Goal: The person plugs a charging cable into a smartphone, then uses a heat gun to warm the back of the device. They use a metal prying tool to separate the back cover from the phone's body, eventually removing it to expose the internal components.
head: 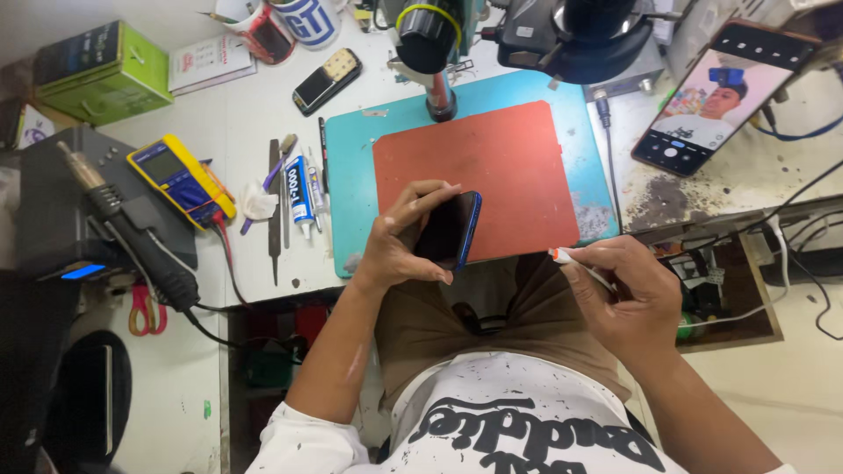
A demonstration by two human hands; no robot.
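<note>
My left hand point(399, 241) grips a dark smartphone with a blue edge point(450, 230), held upright over the near edge of a red mat point(500, 158) that lies on a teal work mat point(351, 175). My right hand point(623, 294) is closed on a thin white tool with an orange tip point(571, 261), which points left toward the phone but stays a short way from it. Both hands hover above my lap, just off the bench's front edge.
A yellow multimeter point(180, 175), a glue tube point(299, 193), a file and brushes lie left of the mats. A hot-air handle point(132, 228) rests on a black station. A microscope point(439, 44) stands behind; a propped phone point(720, 96) sits at the right among cables.
</note>
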